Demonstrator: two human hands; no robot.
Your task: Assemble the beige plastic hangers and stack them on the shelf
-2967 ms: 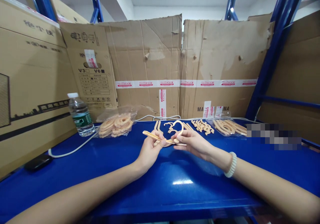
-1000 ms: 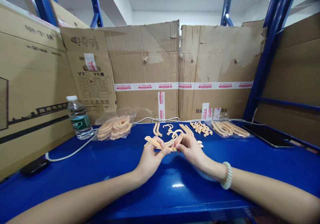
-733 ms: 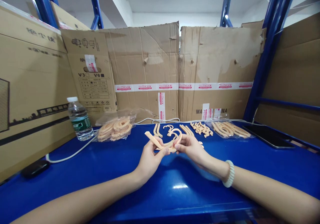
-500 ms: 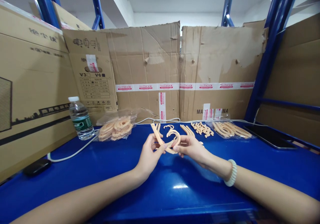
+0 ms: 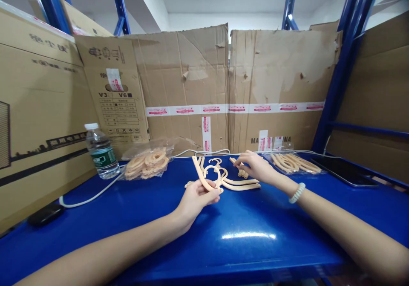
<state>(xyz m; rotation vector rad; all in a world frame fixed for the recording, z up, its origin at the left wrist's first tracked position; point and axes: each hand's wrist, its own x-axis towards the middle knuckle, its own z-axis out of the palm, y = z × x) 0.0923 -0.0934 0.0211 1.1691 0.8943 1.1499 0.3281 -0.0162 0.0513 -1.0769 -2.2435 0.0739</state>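
My left hand [image 5: 195, 200] is closed on a peach plastic hanger piece [image 5: 204, 180], a curved arm joined to a hook, held just above the blue shelf [image 5: 243, 235]. My right hand [image 5: 255, 166] has reached farther back to a small heap of short peach pieces [image 5: 240, 170]; its fingers curl over them, and whether it grips one is hidden. Two long curved arms [image 5: 241, 184] lie on the shelf between my hands. More loose arms and a hook [image 5: 216, 163] lie behind them.
A clear bag of ring-shaped peach parts [image 5: 147, 161] and a water bottle [image 5: 101, 151] stand at the back left. Another bag of long parts [image 5: 295, 162] and a dark tablet [image 5: 343, 171] lie at the right. A white cable [image 5: 92, 194], a black device [image 5: 44, 214] and cardboard boxes [image 5: 188, 85] surround the shelf.
My right hand let go of the hanger piece and moved back and right to the heap of short pieces. My left hand kept the piece and turned it more upright.
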